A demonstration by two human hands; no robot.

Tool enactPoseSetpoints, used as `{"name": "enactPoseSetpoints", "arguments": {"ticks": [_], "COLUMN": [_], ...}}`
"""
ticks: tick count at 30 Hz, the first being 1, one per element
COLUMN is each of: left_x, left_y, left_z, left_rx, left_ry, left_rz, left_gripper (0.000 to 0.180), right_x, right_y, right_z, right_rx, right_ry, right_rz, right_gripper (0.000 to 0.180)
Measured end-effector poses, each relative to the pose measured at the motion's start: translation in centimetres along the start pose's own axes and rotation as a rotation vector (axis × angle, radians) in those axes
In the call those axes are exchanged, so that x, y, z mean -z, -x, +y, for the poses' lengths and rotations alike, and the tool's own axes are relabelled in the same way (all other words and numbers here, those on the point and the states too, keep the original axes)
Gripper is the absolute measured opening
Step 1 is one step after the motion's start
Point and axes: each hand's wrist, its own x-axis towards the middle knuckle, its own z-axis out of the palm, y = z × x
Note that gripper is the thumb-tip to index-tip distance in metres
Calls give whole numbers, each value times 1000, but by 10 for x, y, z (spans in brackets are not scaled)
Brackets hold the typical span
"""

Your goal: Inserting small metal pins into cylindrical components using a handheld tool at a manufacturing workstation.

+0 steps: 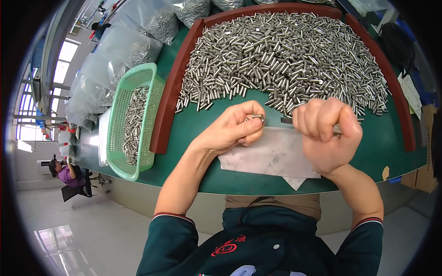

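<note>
Steel pin (258, 117) sits pinched in the left hand (232, 130), fingers closed on it. Just beside it, the right hand (328, 133) is fisted around something I cannot make out. Beyond both hands lies the pin heap (285, 60); the green basket (133, 122) stands left of them.

Premises: a factory floor or parts-sorting workshop. A green-topped workbench (193, 170) carries a large heap of small metal pins (285, 55) held in by a dark red raised border (172, 96). On the left stands a green plastic basket (122, 133) loaded with the same pins. Clear plastic bags (119, 50) of pins are stacked at far left. Polished concrete floor, large windows (62, 64), and another seated worker (64, 174) at left.
</note>
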Motion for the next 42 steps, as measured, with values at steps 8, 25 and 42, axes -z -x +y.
{"name": "enactPoseSetpoints", "arguments": {"ticks": [8,25,42], "left_x": [20,45,25], "left_y": [16,16,-23], "left_z": [31,54,20], "left_rx": [-229,-720,-543], "left_ry": [451,-1898,-1847], "left_rz": [218,861,394], "left_gripper": [19,16,12], "right_x": [1,-2,-1], "right_y": [21,19,16], "right_z": [22,25,22], "right_rx": [-189,-248,-331], "right_ry": [284,329,214], "right_rz": [10,19,111], "right_gripper": [34,35,34]}}
